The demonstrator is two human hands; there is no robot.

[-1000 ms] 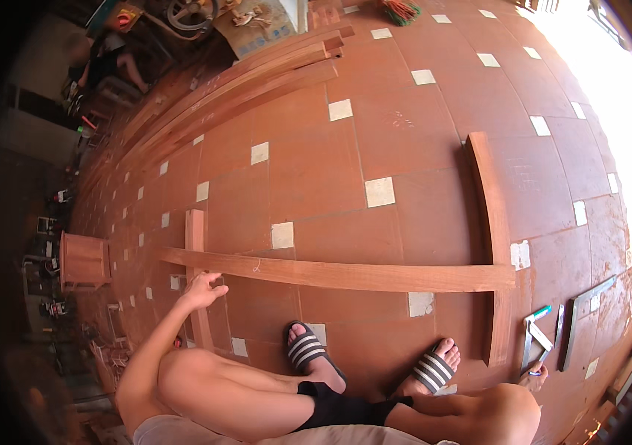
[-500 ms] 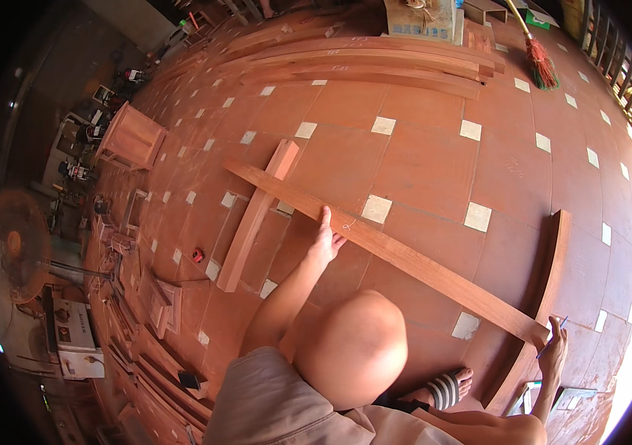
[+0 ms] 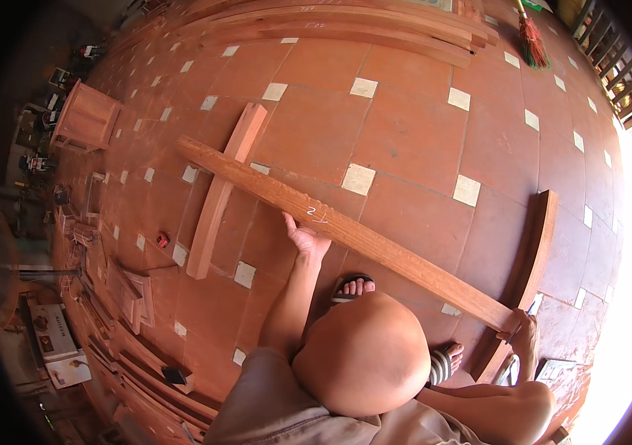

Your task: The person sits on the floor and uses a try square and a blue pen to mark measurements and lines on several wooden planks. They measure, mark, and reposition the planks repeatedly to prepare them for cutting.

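A long wooden beam (image 3: 382, 248) with a chalk mark on its upper face lies slantwise across two shorter wooden pieces. Under its left part is one support piece (image 3: 219, 196); the other support piece (image 3: 534, 256) is beneath its right end. My left hand (image 3: 307, 241) holds the beam's near edge left of its middle, palm up, thumb to the left; the other fingertips are hidden by the wood. At the right end, my right hand (image 3: 525, 334) wraps round the beam and also carries a slim blue pen (image 3: 534, 304).
Stacked long timbers (image 3: 345, 33) lie at the far side, near a red-bristled broom (image 3: 532, 46). A red tape measure (image 3: 162, 239) rests on the tiled floor at left, with a wooden stool-like piece (image 3: 87, 116) beyond. More timber pieces (image 3: 134, 363) lie lower left. My sandalled feet are close by.
The beam has been turned, so another face with a different chalk mark is up. My left hand has gone from thumb on top to palm up beneath the edge. The view has shifted.
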